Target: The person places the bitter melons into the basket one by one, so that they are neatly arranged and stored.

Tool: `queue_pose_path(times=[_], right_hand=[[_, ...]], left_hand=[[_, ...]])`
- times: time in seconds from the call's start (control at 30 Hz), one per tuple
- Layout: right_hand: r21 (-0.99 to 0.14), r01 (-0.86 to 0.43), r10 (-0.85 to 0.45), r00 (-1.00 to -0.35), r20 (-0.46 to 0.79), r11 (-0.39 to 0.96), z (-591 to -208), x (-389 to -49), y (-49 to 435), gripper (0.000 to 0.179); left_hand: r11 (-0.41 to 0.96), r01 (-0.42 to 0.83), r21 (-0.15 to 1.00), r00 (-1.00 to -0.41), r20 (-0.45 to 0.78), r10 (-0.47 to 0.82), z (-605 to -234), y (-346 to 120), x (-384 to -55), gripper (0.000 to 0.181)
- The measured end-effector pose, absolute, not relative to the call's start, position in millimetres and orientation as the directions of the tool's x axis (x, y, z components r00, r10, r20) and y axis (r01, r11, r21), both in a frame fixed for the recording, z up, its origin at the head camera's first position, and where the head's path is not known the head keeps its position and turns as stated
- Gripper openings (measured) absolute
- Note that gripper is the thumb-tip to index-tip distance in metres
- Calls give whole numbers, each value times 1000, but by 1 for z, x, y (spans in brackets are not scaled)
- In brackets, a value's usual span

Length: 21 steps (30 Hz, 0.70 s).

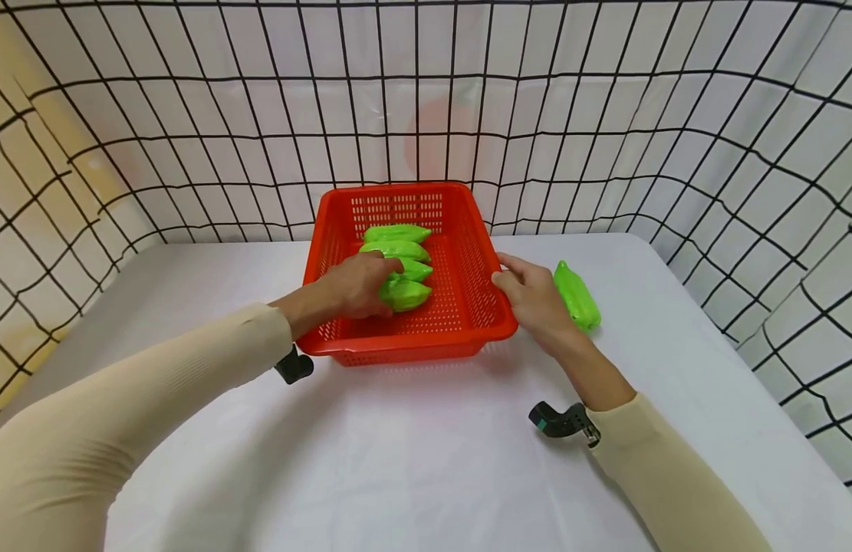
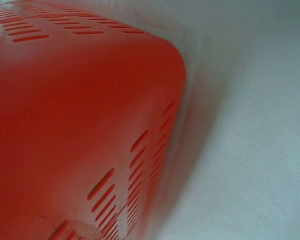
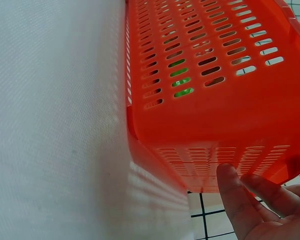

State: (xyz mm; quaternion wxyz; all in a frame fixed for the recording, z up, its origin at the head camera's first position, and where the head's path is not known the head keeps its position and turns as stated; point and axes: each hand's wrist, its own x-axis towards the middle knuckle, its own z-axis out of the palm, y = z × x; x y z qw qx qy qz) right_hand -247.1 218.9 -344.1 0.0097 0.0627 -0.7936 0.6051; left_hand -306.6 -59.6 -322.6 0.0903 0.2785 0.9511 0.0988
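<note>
A red slotted plastic basket (image 1: 406,351) stands on the white table, with several green, ridged, pointed fruits (image 1: 398,233) lying in a column inside. My left hand (image 1: 360,284) reaches over the basket's left side and grips the nearest green fruit (image 1: 408,294), covering its left end. At the basket's right rim, my right hand (image 1: 536,299) holds the edge, thumb on top. In the right wrist view, fingers of the right hand (image 3: 265,212) lie against the basket's outer wall (image 3: 210,120). The left wrist view has only the basket's outside (image 2: 90,95) and table; the left hand is hidden there.
One more green fruit (image 1: 576,297) lies on the table just right of my right hand. A black wire grid (image 1: 570,138) over white sheeting encloses the back and sides. White cloth (image 1: 412,460) covers the table in front of the basket.
</note>
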Motion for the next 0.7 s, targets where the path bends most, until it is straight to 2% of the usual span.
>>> queue_pose_path(times=[0.3,0.7], right_hand=[[-953,-115,-88,-992,94,280,-345,-247,218,51],[-953,-120,-83,-991,101,278,-345,-246,218,49]], left_hand=[[830,489,269,-848,-76,524,-312,-64,-303,70],[808,465,362,-882,108,459,-278,-84,-295,66]])
